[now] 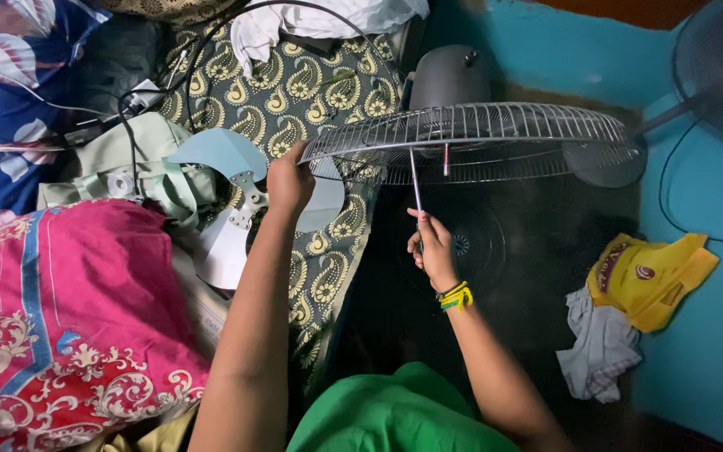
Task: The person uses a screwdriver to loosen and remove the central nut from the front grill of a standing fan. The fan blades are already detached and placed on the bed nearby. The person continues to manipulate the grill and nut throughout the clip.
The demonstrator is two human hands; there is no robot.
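My left hand (289, 180) grips the left rim of a round silver wire fan guard (495, 134), held roughly flat over the grey fan motor housing (449, 77). My right hand (431, 247), with yellow and green bands on its wrist, holds a thin screwdriver (415, 180) upright, its tip reaching up into the guard's wires. Beneath the left hand, a pale blue fan blade (223, 159) lies on the patterned cloth. The fan's dark base below the guard is in shadow and hard to make out.
A green and yellow paisley cloth (311, 92) covers the bed, with a pink patterned blanket (69, 310) at the left, black cables (131, 125) and a pale green bag (127, 163). A second fan (717, 75) stands at the right. Yellow bag (650, 276) and rag (600, 351) lie on the blue floor.
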